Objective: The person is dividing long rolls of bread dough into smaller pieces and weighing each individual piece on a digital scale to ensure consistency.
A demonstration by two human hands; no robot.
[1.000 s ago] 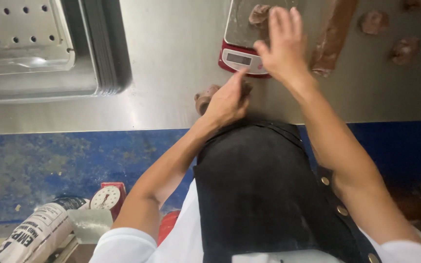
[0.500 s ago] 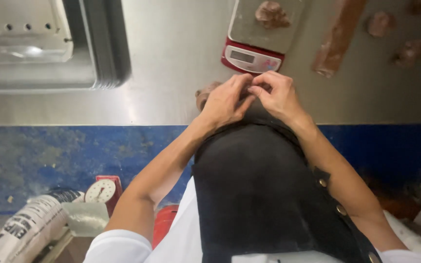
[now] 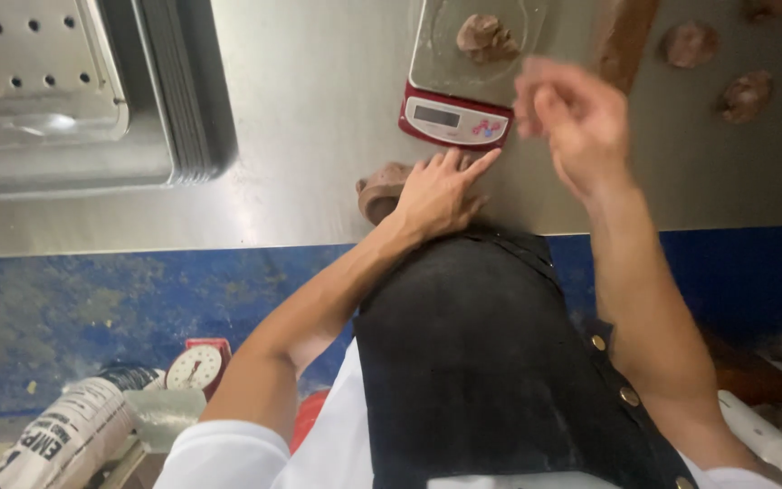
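Nearest to you, your black buttoned apron (image 3: pixel 491 362) hangs between your two forearms and presses against the front edge of the brushed steel worktable (image 3: pixel 319 118), so both arms reach the work without stretching.

Your left hand (image 3: pixel 441 190) lies flat at that edge, fingers straight and spread, palm down on a brown lump of dough (image 3: pixel 382 188) that pokes out to its left. The hand is not closed around the lump; it seems to be pinning it so the lump stays put near the table's edge. The fingertips point toward the red base of the scale just beyond them.

Your right hand (image 3: pixel 576 118) hangs in the air, up and to the right of the left hand, well apart from it. It is blurred, with the fingers loosely curled and partly open; I cannot tell whether a small pinch of dough sits between them.

Just beyond both hands stands the red digital kitchen scale with a steel platform (image 3: pixel 459 81), close enough to load without stepping. One small brown dough piece (image 3: pixel 486 36) sits on its platform, just left of your right hand.

Further right, past your right hand, rounded brown dough portions (image 3: pixel 744 95) lie spaced apart on the table, beside a long brown strip (image 3: pixel 626 32). Far to the left of your left hand sits a stack of perforated metal trays (image 3: pixel 65 100).
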